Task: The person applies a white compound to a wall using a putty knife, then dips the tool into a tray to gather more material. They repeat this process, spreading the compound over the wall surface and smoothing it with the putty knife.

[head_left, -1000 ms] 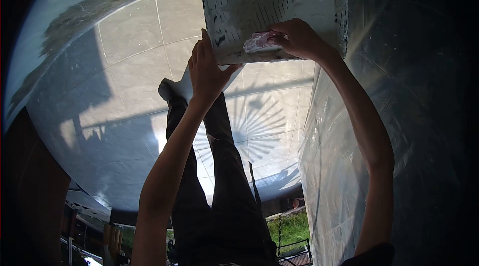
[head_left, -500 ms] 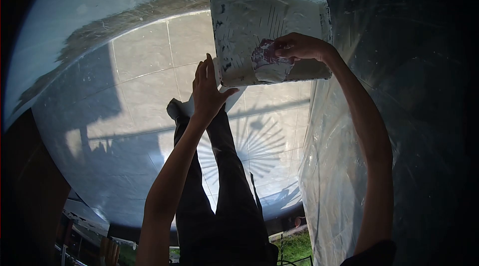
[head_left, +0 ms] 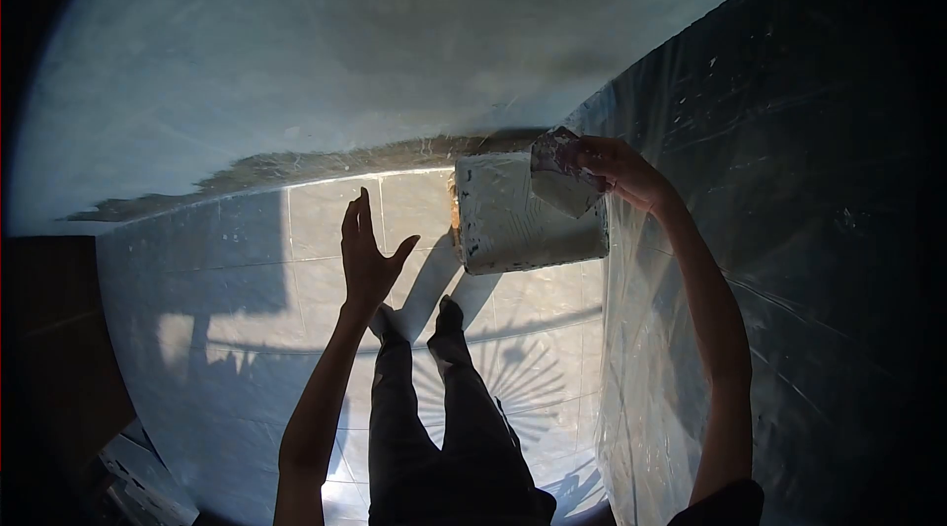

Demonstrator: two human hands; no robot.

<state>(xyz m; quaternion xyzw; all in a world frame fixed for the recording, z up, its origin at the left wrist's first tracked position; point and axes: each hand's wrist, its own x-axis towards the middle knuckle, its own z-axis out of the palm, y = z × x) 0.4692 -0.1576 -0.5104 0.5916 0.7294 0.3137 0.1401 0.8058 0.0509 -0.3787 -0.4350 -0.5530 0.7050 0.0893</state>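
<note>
My right hand (head_left: 621, 169) pinches a flat hand spreader (head_left: 564, 189), purplish at the grip and smeared with white along its broad end. It is over the upper right corner of a white-coated tray (head_left: 501, 250). The tray holds a pale coating with ridged streaks, and its rim is blotched with dark marks. To the left of the tray, my left hand (head_left: 367, 265) has its fingers stretched up and its thumb spread. It holds nothing, and a gap separates it from the tray in view.
A pale wall (head_left: 375, 43) rises ahead, with a darker rough band along its base. Clear plastic sheeting (head_left: 651, 358) hangs at the right. Sunlit floor tiles (head_left: 335, 201) carry shadows, and my legs (head_left: 434, 408) stand below. A dark brown panel (head_left: 54, 329) is at the left.
The spreader has risen from the tray's lower middle to its upper right corner. The view has tilted up, so more wall shows and the tray looks smaller. My left hand is farther from the tray.
</note>
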